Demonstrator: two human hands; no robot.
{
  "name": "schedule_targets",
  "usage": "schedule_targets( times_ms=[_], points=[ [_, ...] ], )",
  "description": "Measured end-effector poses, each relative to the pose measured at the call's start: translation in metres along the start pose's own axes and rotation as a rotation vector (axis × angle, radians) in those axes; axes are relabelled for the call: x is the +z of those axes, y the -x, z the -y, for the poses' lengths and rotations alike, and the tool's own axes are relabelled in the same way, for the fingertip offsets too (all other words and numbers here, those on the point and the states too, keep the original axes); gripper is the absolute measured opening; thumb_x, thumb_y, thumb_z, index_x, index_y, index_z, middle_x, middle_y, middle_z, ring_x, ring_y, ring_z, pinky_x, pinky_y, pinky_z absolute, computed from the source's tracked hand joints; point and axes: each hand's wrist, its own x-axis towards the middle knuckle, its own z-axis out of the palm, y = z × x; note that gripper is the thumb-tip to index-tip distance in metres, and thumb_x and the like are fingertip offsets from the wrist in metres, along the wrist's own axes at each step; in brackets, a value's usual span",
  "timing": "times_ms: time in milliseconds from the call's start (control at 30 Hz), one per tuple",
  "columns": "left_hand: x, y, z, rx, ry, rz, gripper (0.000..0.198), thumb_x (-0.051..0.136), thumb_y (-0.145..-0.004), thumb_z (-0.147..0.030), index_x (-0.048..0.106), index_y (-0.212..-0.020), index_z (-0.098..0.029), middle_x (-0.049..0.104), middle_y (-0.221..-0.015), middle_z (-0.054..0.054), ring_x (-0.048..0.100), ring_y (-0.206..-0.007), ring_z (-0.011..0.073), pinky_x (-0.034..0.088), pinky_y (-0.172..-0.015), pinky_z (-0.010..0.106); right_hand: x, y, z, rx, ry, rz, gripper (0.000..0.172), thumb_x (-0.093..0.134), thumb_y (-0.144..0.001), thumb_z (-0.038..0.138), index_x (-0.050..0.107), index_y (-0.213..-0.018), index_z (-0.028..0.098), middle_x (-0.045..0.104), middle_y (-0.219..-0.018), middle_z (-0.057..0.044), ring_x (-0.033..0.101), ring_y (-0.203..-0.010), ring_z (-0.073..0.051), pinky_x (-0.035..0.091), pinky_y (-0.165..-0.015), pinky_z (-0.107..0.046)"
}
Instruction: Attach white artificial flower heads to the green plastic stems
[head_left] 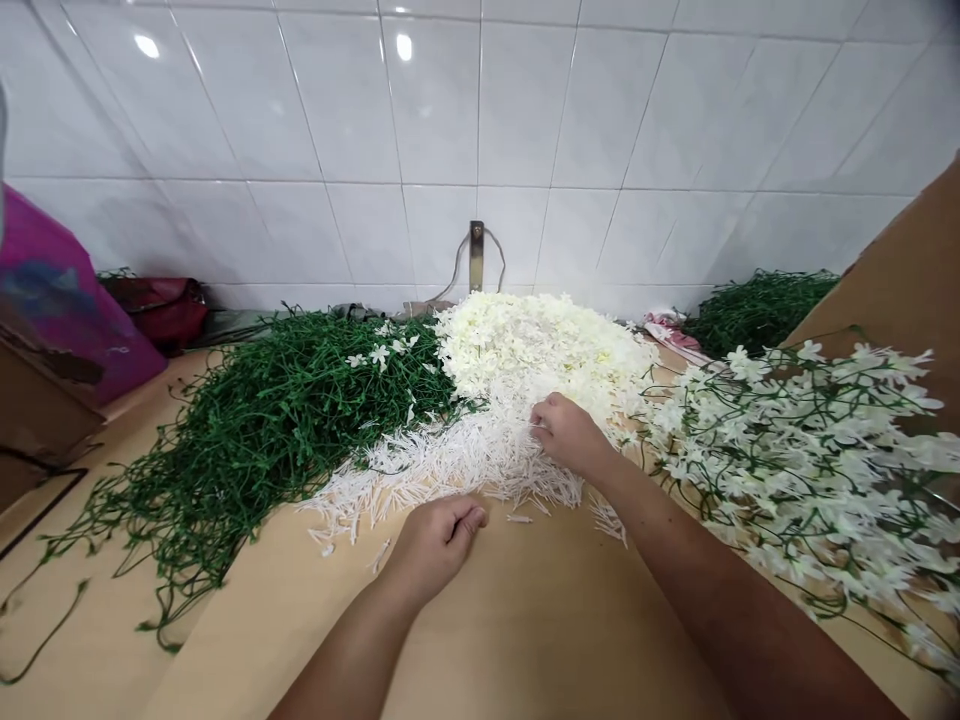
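Observation:
My right hand (570,435) is curled into a pinch on the heap of small white plastic stamens (450,462) spread across the wooden table (540,610). What its fingertips hold is hidden. My left hand (439,540) rests on the table just in front of that heap, its fingers closed loosely; nothing shows in them. Behind the stamens lies a mound of cream-white flower heads (536,345). A big tangle of green plastic stems (262,425) covers the table's left side.
Finished stems with white flowers (810,450) are piled at the right against a brown cardboard sheet (900,270). More green stems (757,310) lie at the back right. A pink box (60,300) and a red bag (161,305) stand at the left by the tiled wall.

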Motion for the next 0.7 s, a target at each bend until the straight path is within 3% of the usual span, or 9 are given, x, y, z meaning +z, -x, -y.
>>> schedule_targets(
  times_ms=[200, 333, 467, 567, 700],
  points=[
    [-0.006, -0.010, 0.000, -0.040, 0.139, -0.068, 0.030, 0.039, -0.084, -0.035, 0.061, -0.074, -0.016, 0.061, -0.069, 0.003, 0.053, -0.066, 0.0145, 0.039, -0.061, 0.025, -0.007, 0.006, -0.015, 0.068, -0.188, -0.167, 0.011, 0.051, -0.075, 0.021, 0.060, -0.072, 0.015, 0.058, -0.074, -0.005, 0.052, -0.062, -0.014, 0.041, -0.061, -0.027],
    [-0.015, -0.048, -0.024, 0.006, 0.078, -0.114, 0.021, 0.049, -0.078, -0.030, 0.064, -0.086, -0.018, 0.063, -0.083, 0.005, 0.054, -0.074, 0.0159, 0.040, -0.064, 0.026, -0.006, 0.014, -0.021, 0.066, -0.303, -0.197, 0.016, 0.048, -0.077, 0.025, 0.061, -0.073, 0.016, 0.059, -0.064, -0.003, 0.053, -0.058, -0.014, 0.041, -0.056, -0.026],
    [-0.006, -0.094, -0.053, 0.021, 0.176, -0.161, 0.026, 0.054, -0.073, -0.022, 0.063, -0.097, -0.018, 0.060, -0.077, 0.003, 0.052, -0.068, 0.0131, 0.041, -0.063, 0.025, -0.002, 0.019, -0.021, 0.004, -0.384, -0.190, 0.016, 0.049, -0.077, 0.025, 0.062, -0.072, 0.017, 0.059, -0.064, -0.003, 0.052, -0.058, -0.014, 0.040, -0.056, -0.026],
    [0.007, -0.114, -0.065, 0.015, 0.323, -0.165, 0.021, 0.057, -0.071, -0.019, 0.064, -0.091, -0.016, 0.060, -0.076, 0.003, 0.052, -0.068, 0.0120, 0.040, -0.063, 0.024, -0.004, 0.020, -0.019, -0.027, -0.439, -0.207, 0.015, 0.049, -0.078, 0.026, 0.061, -0.072, 0.017, 0.058, -0.067, -0.003, 0.050, -0.059, -0.014, 0.039, -0.056, -0.026],
    [0.015, -0.117, -0.066, -0.041, 0.575, -0.158, 0.011, 0.060, -0.068, -0.022, 0.061, -0.075, -0.013, 0.058, -0.067, 0.000, 0.049, -0.063, 0.0098, 0.040, -0.062, 0.023, -0.007, 0.022, -0.018, -0.041, -0.522, -0.182, 0.014, 0.050, -0.077, 0.025, 0.058, -0.069, 0.017, 0.053, -0.062, -0.001, 0.047, -0.056, -0.013, 0.037, -0.053, -0.025]
  ],
)
